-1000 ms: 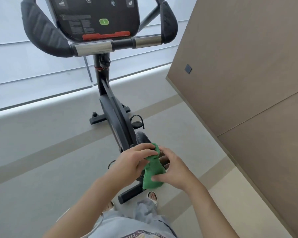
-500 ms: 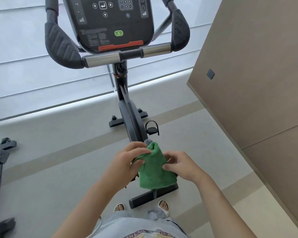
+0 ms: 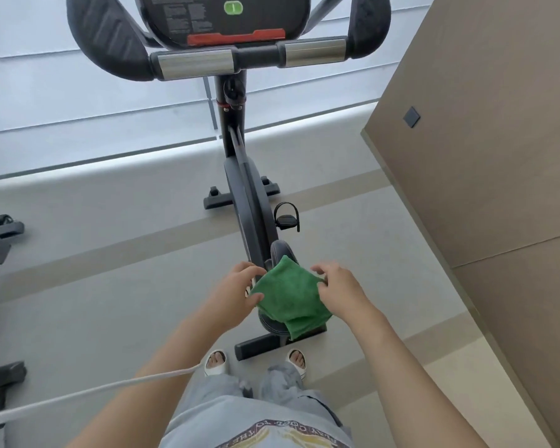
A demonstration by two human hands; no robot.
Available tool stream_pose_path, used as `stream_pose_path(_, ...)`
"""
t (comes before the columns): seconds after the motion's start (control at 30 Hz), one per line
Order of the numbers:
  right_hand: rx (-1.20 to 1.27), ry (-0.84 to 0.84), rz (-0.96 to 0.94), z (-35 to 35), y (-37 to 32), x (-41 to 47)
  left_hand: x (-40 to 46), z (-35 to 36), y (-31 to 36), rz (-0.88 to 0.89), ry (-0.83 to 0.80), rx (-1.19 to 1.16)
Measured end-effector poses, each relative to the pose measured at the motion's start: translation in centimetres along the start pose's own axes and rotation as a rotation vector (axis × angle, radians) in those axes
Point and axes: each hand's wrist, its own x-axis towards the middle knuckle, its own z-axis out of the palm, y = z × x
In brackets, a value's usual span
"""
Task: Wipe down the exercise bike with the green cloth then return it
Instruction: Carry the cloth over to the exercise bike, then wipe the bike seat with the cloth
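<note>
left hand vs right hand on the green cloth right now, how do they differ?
The left hand pinches the green cloth at its left edge between thumb and fingers; the right hand holds the right edge, with some fingers lifted clear. The left comes in from lower left, the right from lower right. Both are bare and spread the cloth over the bike's seat.

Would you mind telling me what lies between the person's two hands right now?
In the head view, the green cloth spans between the left hand and right hand, draped over the bike's saddle.

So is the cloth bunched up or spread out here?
Spread out: the cloth drapes over the seat, both hands pinching its edges.
</note>
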Motion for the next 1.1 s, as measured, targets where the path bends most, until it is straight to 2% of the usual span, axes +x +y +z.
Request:
stream_pose_path(0.07, -0.188, 0.101, -0.039, 1.5, -0.2, 0.3, 0.3, 0.4, -0.7, -0.010, -0.026, 0.038)
stream_pose_path(0.13, -0.141, 0.150, -0.116, 2.8, -0.9, 0.2, 0.1, 0.7, -1.0, -0.009, -0.020, 0.048)
stream_pose_path(0.3, -0.220, 0.048, -0.209, 8.9, -1.8, -0.2, -0.6, 1.5, -2.3, -0.021, -0.060, 0.072)
stream_pose_path(0.4, -0.309, 0.116, -0.244, 11.8, -0.4, -0.8, -0.7, 1.6, -3.1, -0.018, -0.077, 0.078)
stream_pose_path(0.5, -0.289, 0.197, -0.329, 12.2, 1.2, -1.5, -1.0, 1.5, -3.7, -0.020, -0.084, 0.065)
stream_pose_path(0.67, -0.267, 0.213, -0.471, 11.8, 3.1, -0.5, -2.3, 2.6, -4.3, -0.031, -0.108, 0.076)
stream_pose_path(0.77, -0.181, 0.227, -0.433, 11.3, 1.7, 3.6, -2.2, 2.8, -4.7, -0.043, -0.156, 0.153)
stream_pose_path(0.87, -0.103, 0.164, -0.347, 9.9, -0.9, 8.9, -2.0, 2.3, -5.2, -0.056, -0.221, 0.206)
stream_pose_path(1.0, -0.133, 0.036, -0.252, 8.6, -4.0, 13.7, -1.5, 2.2, -5.4, -0.061, -0.233, 0.268)
stream_pose_path(1.1, -0.149, 0.031, -0.247, 8.4, -4.2, 13.8, -1.6, 3.1, -5.3, -0.062, -0.249, 0.256)
